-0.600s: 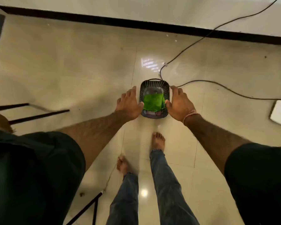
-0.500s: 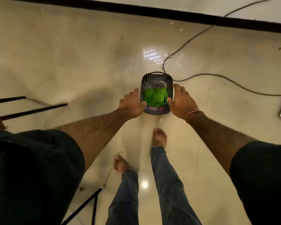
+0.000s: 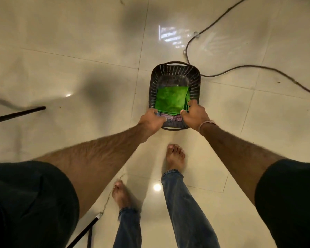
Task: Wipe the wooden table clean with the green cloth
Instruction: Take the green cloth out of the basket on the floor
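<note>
A folded green cloth (image 3: 171,99) lies inside a dark slatted plastic basket (image 3: 175,68) that stands on the tiled floor. A patterned cloth shows under the green one at the basket's near end. My left hand (image 3: 150,120) grips the near left corner of the rim, fingers curled over it. At the near right corner my right hand (image 3: 194,114) grips the rim, its thumb just beside the cloth's edge. No wooden table is in view.
A dark cable (image 3: 240,68) loops across the floor just behind and right of the basket. Thin black furniture legs lie at the left (image 3: 16,114) and bottom left (image 3: 82,231). My bare feet (image 3: 174,156) stand close before the basket.
Both hands have moved from the basket's sides to its near corners and curled onto the rim. The view has moved closer over the basket.
</note>
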